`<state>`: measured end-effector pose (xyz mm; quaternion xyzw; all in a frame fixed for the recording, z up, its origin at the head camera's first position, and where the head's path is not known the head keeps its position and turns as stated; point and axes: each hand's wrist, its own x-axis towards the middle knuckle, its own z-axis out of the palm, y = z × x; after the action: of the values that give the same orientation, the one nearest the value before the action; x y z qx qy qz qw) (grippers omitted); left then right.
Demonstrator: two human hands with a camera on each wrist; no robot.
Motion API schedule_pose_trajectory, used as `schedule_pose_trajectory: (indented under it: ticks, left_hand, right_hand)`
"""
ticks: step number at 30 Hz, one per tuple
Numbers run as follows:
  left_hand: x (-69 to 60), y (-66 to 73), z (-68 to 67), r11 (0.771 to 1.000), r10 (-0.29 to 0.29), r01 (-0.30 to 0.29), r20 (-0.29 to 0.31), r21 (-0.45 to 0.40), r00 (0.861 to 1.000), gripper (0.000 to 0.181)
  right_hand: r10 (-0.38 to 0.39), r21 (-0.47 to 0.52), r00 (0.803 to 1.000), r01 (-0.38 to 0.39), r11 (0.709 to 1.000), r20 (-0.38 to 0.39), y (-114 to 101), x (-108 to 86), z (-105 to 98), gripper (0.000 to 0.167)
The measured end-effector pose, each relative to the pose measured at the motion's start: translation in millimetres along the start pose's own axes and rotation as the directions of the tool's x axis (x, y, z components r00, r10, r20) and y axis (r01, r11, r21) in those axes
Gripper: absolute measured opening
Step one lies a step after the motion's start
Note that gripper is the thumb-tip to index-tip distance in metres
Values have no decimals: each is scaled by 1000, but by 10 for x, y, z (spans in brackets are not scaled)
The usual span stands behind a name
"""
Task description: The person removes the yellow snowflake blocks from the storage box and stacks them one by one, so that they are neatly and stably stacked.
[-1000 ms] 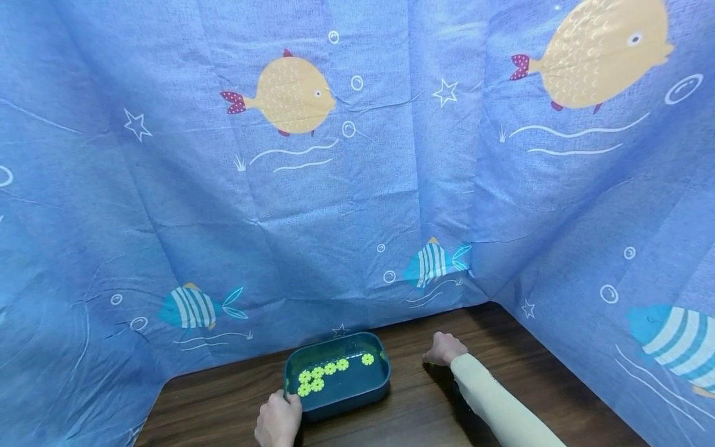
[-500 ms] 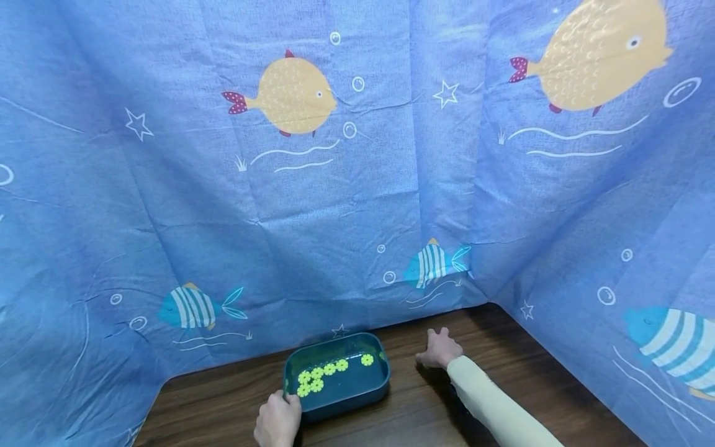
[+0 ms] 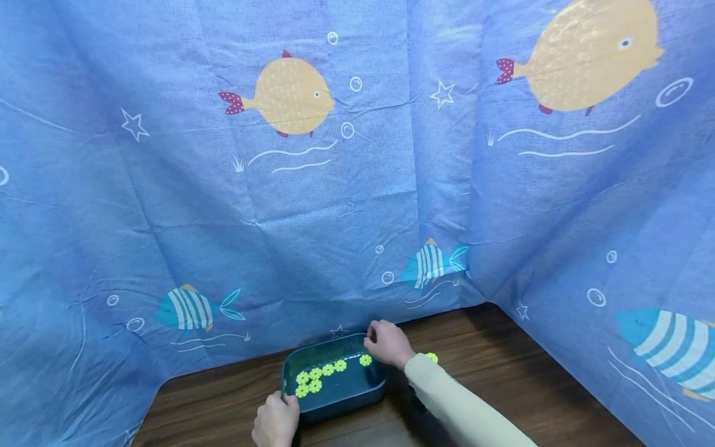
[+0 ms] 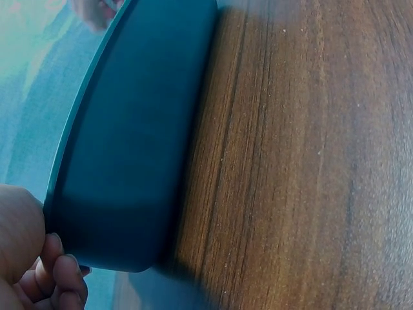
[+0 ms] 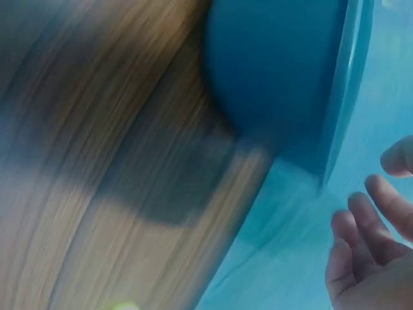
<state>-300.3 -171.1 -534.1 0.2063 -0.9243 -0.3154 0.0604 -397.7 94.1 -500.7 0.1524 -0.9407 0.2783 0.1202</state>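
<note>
A dark green rectangular tray (image 3: 352,383) with rounded corners stands on the wooden table. My left hand (image 3: 276,419) grips its near left corner, thumb at the rim and fingers curled against the outer wall (image 4: 129,129). Several yellow-green flower-shaped pieces (image 3: 328,369) lie in the tray, mostly at its left, and a single flower piece (image 3: 365,360) sits apart at the right. Above the tray's right end is my right hand (image 3: 389,343). In the right wrist view its fingers (image 5: 371,226) are loosely bent, thumb apart, with nothing visible between them.
Another yellow-green flower piece (image 3: 432,357) lies on the table (image 3: 491,354) right of the tray, partly behind the right sleeve (image 3: 458,397). A blue fish-print cloth (image 3: 335,217) hangs at the back and both sides.
My right hand has moved left from the table to above the tray's right end. A flower piece on the table has come into view behind the sleeve. The left hand keeps its grip.
</note>
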Motion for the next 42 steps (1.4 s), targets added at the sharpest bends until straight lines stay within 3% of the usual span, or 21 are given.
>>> schedule_pose_trajectory:
  ticks: [4,9,12,16,19,21,23,26,29,33,38,42]
  left_hand:
    - [18,7,-12,1000,-6,6,4,12,1000,26]
    - [43,17,-27,1000,-11,11,20,22,1000,30]
    - [54,15,-31,1000,-17,16,35,20,999,28]
    - [38,7,-1,1000,-19,18,50,15,999,27]
    - [36,5,11,1000,-17,16,49,15,999,27]
    - [39,3,9,1000,-10,10,45,12,999,28]
    - [42,-1,5,1000,-5,4,44,10,999,28]
    - [45,-6,-2,1000,-5,4,44,17,999,30]
    - [21,0,-12,999,-18,16,47,32,999,32]
    - [-23,7,-20,999,-23,21,47,33,999,32]
    - [-73,28,-8,999,-26,25,32,31,999,32]
    - [-85,19,9,999,-27,26,18,30,999,34]
  right_hand:
    - [-57,43,991,52,998,119,-231,18,186,15]
    - [-43,25,957,37,999,286,-405,30,368,29]
    - [-9,-36,940,23,999,340,-456,6,453,34]
    - [-8,-185,923,85,979,386,-469,-72,501,35]
    - [-29,-297,920,156,942,391,-462,-98,505,30]
    - [-50,-338,927,185,923,372,-459,-101,493,20]
    - [-71,-363,934,205,909,351,-453,-95,486,23]
    - [-105,-381,944,226,897,312,-446,-90,495,40]
    - [-127,-420,953,237,876,274,-427,-104,544,30]
    - [-100,-475,960,219,852,263,-420,-134,592,19]
    - [-61,-457,965,175,872,254,-398,-128,613,24]
    - [-17,-344,967,107,933,255,-397,-125,620,35]
